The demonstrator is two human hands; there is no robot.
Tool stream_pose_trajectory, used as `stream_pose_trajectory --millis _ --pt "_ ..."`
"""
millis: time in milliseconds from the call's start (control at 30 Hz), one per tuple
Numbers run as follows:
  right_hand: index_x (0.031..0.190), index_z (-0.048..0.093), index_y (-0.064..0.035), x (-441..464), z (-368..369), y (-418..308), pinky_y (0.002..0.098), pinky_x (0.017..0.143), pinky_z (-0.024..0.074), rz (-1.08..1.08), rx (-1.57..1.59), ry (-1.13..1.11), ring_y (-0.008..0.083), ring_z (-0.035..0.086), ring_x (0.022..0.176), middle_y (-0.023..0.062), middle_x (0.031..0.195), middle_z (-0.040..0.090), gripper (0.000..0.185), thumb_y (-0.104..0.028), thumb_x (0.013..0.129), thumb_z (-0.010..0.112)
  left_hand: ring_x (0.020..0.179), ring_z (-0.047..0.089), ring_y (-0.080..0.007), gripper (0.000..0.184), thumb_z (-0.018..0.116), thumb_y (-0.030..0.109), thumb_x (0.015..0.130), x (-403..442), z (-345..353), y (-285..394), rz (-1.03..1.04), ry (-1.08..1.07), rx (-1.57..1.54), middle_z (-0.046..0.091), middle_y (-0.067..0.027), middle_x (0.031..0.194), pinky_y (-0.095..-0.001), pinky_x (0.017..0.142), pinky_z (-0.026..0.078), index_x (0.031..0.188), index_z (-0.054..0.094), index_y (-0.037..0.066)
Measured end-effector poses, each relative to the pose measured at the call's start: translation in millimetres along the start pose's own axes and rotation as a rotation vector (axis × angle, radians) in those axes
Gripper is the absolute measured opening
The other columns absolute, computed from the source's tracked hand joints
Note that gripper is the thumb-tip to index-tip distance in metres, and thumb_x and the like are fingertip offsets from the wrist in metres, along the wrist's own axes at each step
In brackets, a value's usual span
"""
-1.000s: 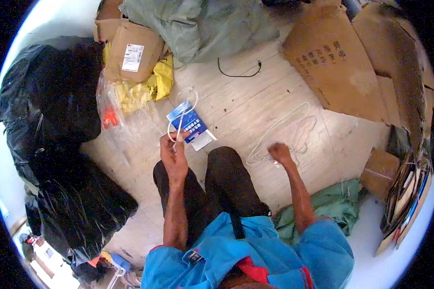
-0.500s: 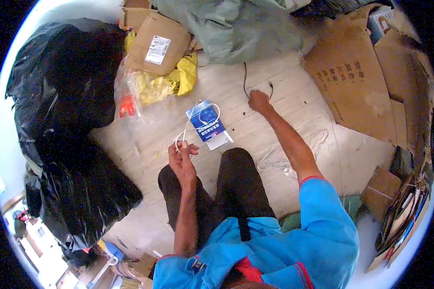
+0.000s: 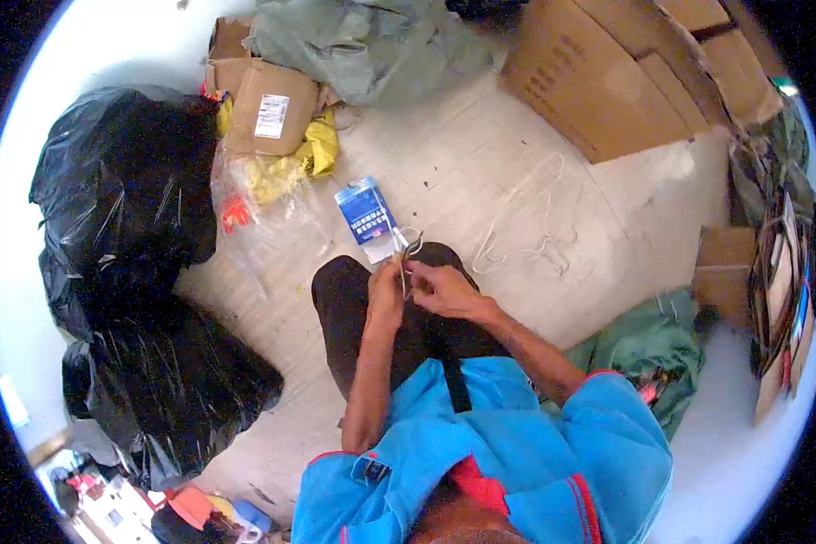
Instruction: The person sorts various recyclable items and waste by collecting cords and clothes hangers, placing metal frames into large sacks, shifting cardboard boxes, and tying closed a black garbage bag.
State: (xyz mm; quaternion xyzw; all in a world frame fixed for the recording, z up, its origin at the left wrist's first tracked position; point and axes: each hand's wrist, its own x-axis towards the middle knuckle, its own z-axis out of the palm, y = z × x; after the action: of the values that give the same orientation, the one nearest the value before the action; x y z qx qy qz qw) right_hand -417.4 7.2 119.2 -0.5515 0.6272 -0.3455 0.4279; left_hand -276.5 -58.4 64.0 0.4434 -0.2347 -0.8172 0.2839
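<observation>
My left hand (image 3: pixel 387 288) is closed around a looped white cable (image 3: pixel 418 238), held in front of my knees. Close beside it, my right hand (image 3: pixel 444 291) pinches with its fingers at the same bundle. A short stretch of black cable (image 3: pixel 413 246) shows by the white loop, just above my fingertips; its lower part is hidden. Just beyond my hands a blue and white printed package (image 3: pixel 366 214) lies on the floor. To the right, a tangled white cord (image 3: pixel 517 238) is spread over the floor.
Black plastic bags (image 3: pixel 122 195) are heaped at left. A taped cardboard box (image 3: pixel 281 91) rests by yellow and clear plastic wrapping (image 3: pixel 276 177). A grey-green sack (image 3: pixel 363 45) lies at the back, with large cardboard sheets (image 3: pixel 598 82) at back right. Green cloth (image 3: pixel 621 349) is near my right side.
My right hand has come back from the far floor with the black cable to meet my left hand. The white cable has been drawn off the blue package toward my knees.
</observation>
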Motion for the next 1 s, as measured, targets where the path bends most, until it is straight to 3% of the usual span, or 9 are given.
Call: stream_pose_trajectory --millis 467,567,633,667,767,833,867,933,1000 --pt "0.090 0.062 -0.0039 -47.5 -8.2 -41.2 0.0345 0.062 0.0480 -0.205 -0.044 0.126 0.0265 0.061 0.070 0.0127 0.082 0.063 0.022 -0.017 0.073 0.065 0.076 0.057 -0.0125 0.020 0.054 0.014 0.086 -102.1 40.8 50.4 0.328 -0.033 0.377 0.063 -0.0072 0.084 -0.0254 0.072 0.044 0.101 0.057 0.000" --pt "0.099 0.061 -0.0052 -52.0 -52.3 -85.8 0.0356 0.075 0.0481 0.029 0.169 0.098 0.0277 0.060 0.088 0.0128 0.099 0.061 0.032 -0.021 0.072 0.067 0.072 0.055 -0.0115 0.021 0.053 0.011 0.086 -115.9 46.7 62.8 0.359 -0.085 0.478 0.060 -0.0046 0.078 -0.0243 0.067 0.043 0.103 0.057 -0.001" --pt "0.109 0.057 -0.0060 -49.5 -70.9 -99.9 0.0389 0.089 0.0429 -0.494 -0.152 0.340 0.0308 0.051 0.108 0.0147 0.113 0.056 0.045 -0.026 0.070 0.069 0.066 0.051 -0.0099 0.022 0.053 0.011 0.085 -128.7 58.6 69.2 0.345 -0.104 0.611 0.057 -0.0020 0.072 -0.0232 0.061 0.041 0.103 0.058 -0.001" --pt "0.118 0.052 -0.0066 -49.0 -76.8 -106.2 0.0392 0.098 0.0367 -0.502 -0.224 0.259 0.0331 0.043 0.117 0.0168 0.122 0.049 0.057 -0.031 0.069 0.070 0.065 0.049 -0.0091 0.021 0.054 0.012 0.084 -139.6 65.8 75.1 0.339 -0.164 0.672 0.055 -0.0015 0.072 -0.0224 0.060 0.039 0.100 0.058 -0.001" --pt "0.112 0.055 -0.0058 -46.1 -66.0 -87.9 0.0392 0.093 0.0391 -0.543 -0.320 0.196 0.0307 0.047 0.114 0.0184 0.117 0.052 0.054 -0.035 0.069 0.070 0.064 0.048 -0.0083 0.020 0.054 0.013 0.084 -161.9 73.6 85.0 0.292 -0.223 0.736 0.055 -0.0014 0.072 -0.0219 0.059 0.038 0.096 0.059 -0.002" --pt "0.098 0.060 -0.0039 -43.6 -61.6 -77.4 0.0347 0.075 0.0470 -0.166 -0.153 -0.315 0.0234 0.060 0.093 0.0156 0.097 0.061 0.039 -0.033 0.074 0.068 0.061 0.047 -0.0079 0.019 0.054 0.014 0.085 -164.5 67.5 92.9 0.364 -0.265 0.711 0.054 -0.0016 0.070 -0.0216 0.058 0.038 0.094 0.059 -0.002" --pt "0.098 0.060 -0.0039 -47.5 -59.9 -73.1 0.0347 0.075 0.0470 -0.159 -0.148 -0.308 0.0234 0.060 0.093 0.0156 0.097 0.061 0.039 -0.033 0.074 0.068 0.061 0.047 -0.0079 0.019 0.054 0.014 0.085 -164.3 64.1 95.5 0.357 -0.272 0.715 0.054 -0.0016 0.070 -0.0216 0.058 0.038 0.094 0.059 -0.002" --pt "0.083 0.061 -0.0027 -58.7 -55.2 -68.1 0.0286 0.055 0.0453 0.010 0.345 -0.432 0.0141 0.062 0.064 0.0080 0.071 0.063 0.026 -0.028 0.080 0.064 0.061 0.047 -0.0081 0.020 0.052 0.015 0.087 -162.1 56.6 93.3 0.410 -0.098 0.688 0.053 -0.0014 0.070 -0.0216 0.056 0.038 0.095 0.058 -0.002" --pt "0.075 0.060 -0.0026 -68.7 -49.3 -66.4 0.0238 0.047 0.0418 0.042 0.457 -0.294 0.0086 0.056 0.050 0.0031 0.058 0.060 0.022 -0.022 0.085 0.059 0.060 0.047 -0.0077 0.022 0.050 0.016 0.088 -153.6 53.3 86.7 0.400 -0.156 0.629 0.052 -0.0012 0.069 -0.0218 0.055 0.039 0.100 0.057 -0.002"
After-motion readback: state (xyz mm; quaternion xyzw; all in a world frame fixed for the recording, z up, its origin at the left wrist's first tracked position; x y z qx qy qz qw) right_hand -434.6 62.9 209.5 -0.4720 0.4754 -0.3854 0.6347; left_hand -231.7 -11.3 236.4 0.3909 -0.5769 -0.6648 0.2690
